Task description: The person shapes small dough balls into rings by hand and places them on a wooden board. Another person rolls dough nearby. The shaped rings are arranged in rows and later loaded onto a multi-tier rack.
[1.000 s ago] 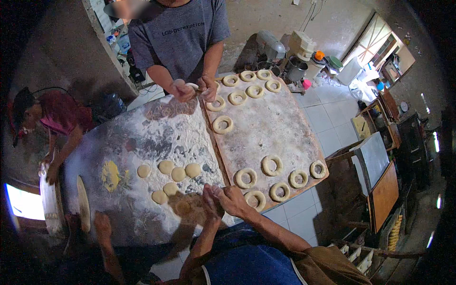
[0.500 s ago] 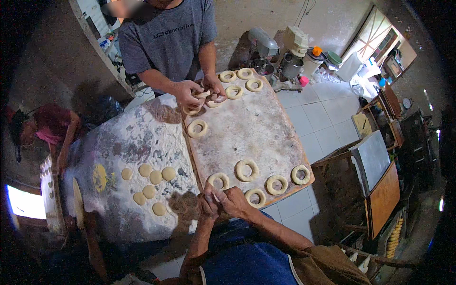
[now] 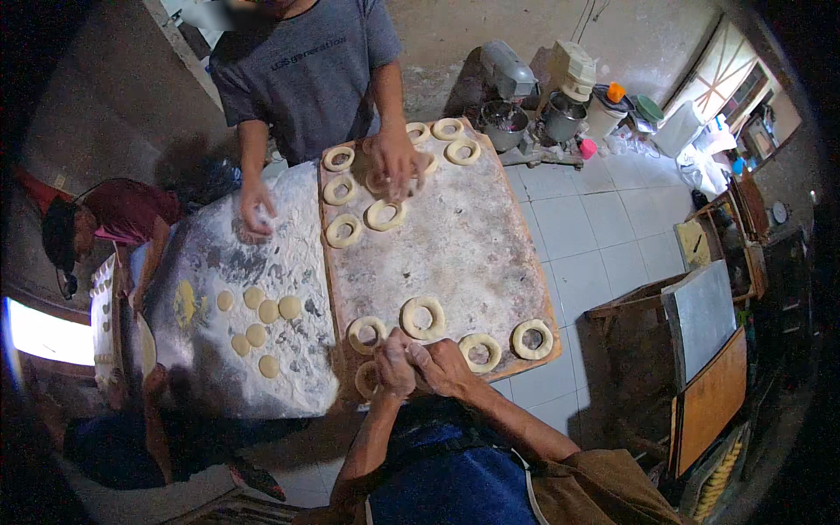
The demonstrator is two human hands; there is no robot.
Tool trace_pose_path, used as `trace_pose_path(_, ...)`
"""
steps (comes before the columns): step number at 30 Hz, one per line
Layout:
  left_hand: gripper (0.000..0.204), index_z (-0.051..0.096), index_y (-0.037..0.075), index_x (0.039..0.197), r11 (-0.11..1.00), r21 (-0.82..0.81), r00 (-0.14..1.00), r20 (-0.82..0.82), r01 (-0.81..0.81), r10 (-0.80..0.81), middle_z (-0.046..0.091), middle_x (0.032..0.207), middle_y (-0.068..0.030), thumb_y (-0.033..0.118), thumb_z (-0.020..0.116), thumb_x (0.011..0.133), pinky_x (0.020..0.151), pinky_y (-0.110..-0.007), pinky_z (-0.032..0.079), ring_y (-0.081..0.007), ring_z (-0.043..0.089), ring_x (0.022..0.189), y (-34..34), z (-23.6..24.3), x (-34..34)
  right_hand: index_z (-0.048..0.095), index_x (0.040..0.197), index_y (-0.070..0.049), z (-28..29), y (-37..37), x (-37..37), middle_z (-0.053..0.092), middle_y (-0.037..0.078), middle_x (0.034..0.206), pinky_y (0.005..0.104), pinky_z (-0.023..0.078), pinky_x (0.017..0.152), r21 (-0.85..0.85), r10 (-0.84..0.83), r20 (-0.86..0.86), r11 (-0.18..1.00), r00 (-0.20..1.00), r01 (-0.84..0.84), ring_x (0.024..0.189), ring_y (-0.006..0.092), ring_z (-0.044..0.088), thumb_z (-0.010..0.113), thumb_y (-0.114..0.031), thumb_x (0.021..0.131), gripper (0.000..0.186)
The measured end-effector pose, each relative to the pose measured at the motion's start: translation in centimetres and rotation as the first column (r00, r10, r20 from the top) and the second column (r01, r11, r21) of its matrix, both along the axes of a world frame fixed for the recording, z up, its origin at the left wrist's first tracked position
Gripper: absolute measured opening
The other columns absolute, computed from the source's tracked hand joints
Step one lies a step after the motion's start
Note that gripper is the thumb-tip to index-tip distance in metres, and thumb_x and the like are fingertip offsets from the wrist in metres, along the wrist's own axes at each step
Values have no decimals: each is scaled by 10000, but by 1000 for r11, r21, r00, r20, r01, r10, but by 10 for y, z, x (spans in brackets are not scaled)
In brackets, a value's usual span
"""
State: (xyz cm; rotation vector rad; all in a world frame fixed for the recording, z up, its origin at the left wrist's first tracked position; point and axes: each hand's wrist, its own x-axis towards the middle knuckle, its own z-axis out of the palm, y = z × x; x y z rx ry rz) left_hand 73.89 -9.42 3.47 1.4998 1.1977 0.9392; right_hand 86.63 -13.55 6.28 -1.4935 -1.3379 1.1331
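Observation:
At the near edge of a floury wooden board [image 3: 464, 245], my left hand [image 3: 394, 363] and my right hand [image 3: 444, 366] meet with fingers curled and pinched together. Whatever lies between them is hidden. A dough ring [image 3: 366, 380] shows partly beside my left hand, in shadow. Just beyond my fingers are a second ring [image 3: 367, 334] and a thicker one [image 3: 423, 318]. To the right of my right hand lie two more, one close [image 3: 479, 353] and one near the board's corner [image 3: 532, 339].
Across the board, a co-worker's hand [image 3: 398, 164] reaches over several dough rings [image 3: 385, 215]; the other hand [image 3: 255, 210] hangs above the floured metal table [image 3: 219, 262]. Several flat dough rounds [image 3: 290, 307] lie there. Another person [image 3: 131, 214] is at the left. Mixers [image 3: 510, 70] stand behind.
The co-worker's hands have parted: one is now over the board's rings, the other over the metal table. The view has shifted; my hands remain together at the board's near edge.

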Motion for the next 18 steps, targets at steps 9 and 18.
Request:
trace_pose_path(9, 391, 579, 1, 896, 999, 45, 1000, 11, 18, -18, 601, 860, -121, 337, 408, 1001, 761, -363, 440, -248, 564, 820, -8, -37, 14, 610, 708, 42, -18, -11, 32, 575, 252, 628, 482, 450, 587, 45, 30, 78, 998, 997, -33, 601, 428, 588, 386, -531, 975, 671)
trace_pose_path(18, 443, 531, 8, 868, 980, -91, 973, -133, 178, -189, 544, 796, -68, 408, 403, 1011, 743, -363, 436, -202, 543, 811, 9, -77, 32, 536, 660, 33, -4, -22, 54, 497, 224, 569, 488, 409, 552, 97, 73, 119, 992, 990, -85, 536, 414, 507, 318, -583, 984, 730)
